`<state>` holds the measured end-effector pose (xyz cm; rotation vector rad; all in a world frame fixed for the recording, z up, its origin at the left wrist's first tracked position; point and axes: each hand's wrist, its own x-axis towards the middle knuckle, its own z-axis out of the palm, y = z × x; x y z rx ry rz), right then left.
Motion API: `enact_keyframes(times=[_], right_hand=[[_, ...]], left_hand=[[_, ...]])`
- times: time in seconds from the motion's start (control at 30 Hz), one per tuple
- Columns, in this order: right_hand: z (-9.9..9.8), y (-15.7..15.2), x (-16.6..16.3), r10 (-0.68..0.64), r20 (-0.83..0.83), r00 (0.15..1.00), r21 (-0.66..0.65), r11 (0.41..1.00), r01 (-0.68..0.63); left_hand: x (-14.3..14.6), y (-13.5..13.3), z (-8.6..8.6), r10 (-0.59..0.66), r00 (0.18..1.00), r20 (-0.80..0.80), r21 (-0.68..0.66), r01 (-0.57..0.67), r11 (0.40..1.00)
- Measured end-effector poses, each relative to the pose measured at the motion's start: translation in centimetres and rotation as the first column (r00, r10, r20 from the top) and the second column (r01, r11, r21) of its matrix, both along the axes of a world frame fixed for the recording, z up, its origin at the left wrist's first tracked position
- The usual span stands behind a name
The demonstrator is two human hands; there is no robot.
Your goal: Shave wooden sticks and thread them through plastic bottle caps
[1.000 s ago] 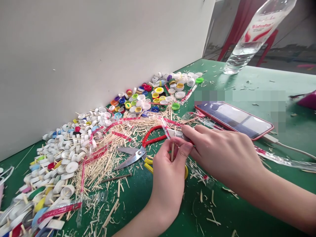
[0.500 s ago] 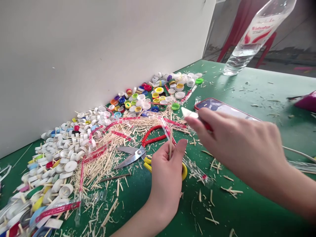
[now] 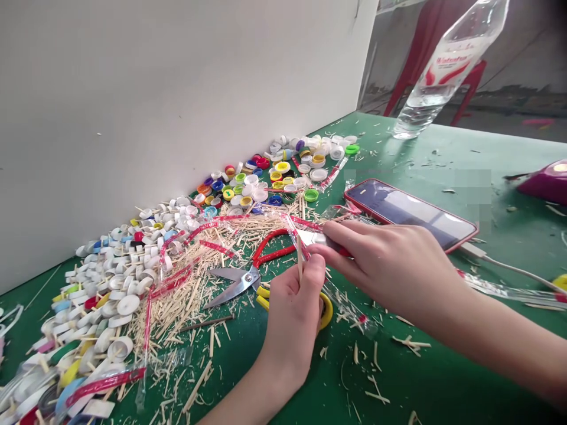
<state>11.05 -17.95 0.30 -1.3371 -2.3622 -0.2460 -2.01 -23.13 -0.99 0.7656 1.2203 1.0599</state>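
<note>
A thin wooden stick point(image 3: 300, 260) stands upright between the thumb and fingers of my left hand point(image 3: 290, 316). My right hand point(image 3: 381, 254) is closed around a knife point(image 3: 312, 236), most of whose handle is hidden by the fingers. Its pale blade lies against or very near the stick's upper end; contact is not certain. Under and behind my left hand rest scissors point(image 3: 241, 284) with red and yellow handles, their blades apart. A nail point(image 3: 207, 323) lies left of my left hand, beside a heap of cut wooden sticks point(image 3: 177, 295).
Bottle caps, several with sticks through them, pile up point(image 3: 128, 301) along the white wall point(image 3: 155, 106). A phone point(image 3: 407, 212) with a plugged cable point(image 3: 518, 268) lies behind my right hand. A water bottle point(image 3: 425, 97) and a purple pouch point(image 3: 544, 184) stand farther back. Wood shavings litter the green table point(image 3: 354, 389).
My right hand has come down and left, bringing the knife blade to the top of the stick. More of the phone now shows. My left hand has hardly moved.
</note>
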Motion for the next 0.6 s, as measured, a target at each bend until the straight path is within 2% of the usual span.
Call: enact_keyframes(times=[0.33,0.47,0.6], right_hand=[[-0.9,0.2,0.0,0.205,0.043,0.978,-0.076,0.977,-0.201],[-1.0,0.2,-0.1,0.188,0.075,0.979,-0.104,0.978,-0.18],[-1.0,-0.1,-0.1,0.134,0.128,0.983,-0.075,0.989,-0.125]], left_hand=[[-0.3,-0.2,-0.5,-0.031,0.999,-0.033,0.071,0.033,0.997],[-0.5,-0.4,-1.3,-0.055,0.995,-0.082,0.109,0.064,0.992],[-0.5,-0.4,-1.4,-0.052,0.992,-0.113,0.098,0.064,0.993]])
